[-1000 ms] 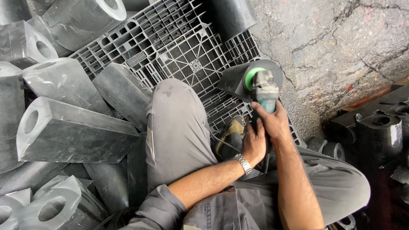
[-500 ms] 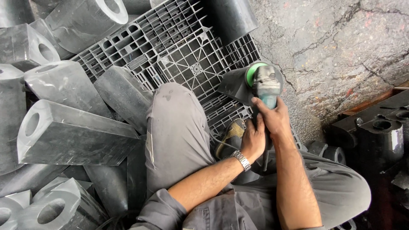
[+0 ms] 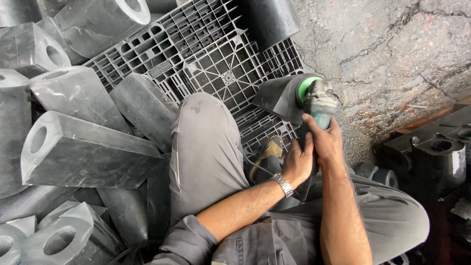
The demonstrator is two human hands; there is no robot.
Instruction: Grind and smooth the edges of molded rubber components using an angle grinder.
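Shifted slightly since a second ago: angle grinder (image 3: 318,105) and both hands sit a little further right against the pallet; grip unchanged.

Nearest: grey trouser knee (image 3: 203,142), raised, with a grey sleeve at the lower edge.
Left hand (image 3: 296,164): steel wristwatch (image 3: 283,184) on wrist, fingers curled around the grinder's rear body just behind the right hand.
Right hand (image 3: 326,140): wrapped closed around the grinder body, forefinger laid along the grey head.
Grinder: grey head, green collar, pressed against a dark rubber wedge block (image 3: 279,97) at the right edge of the black plastic pallet (image 3: 206,59).
Shoe (image 3: 267,153): on the pallet's near right corner.
Left edge: piled grey bored blocks (image 3: 78,154).
Far right: cracked concrete floor (image 3: 392,54), dark cast parts (image 3: 439,152).
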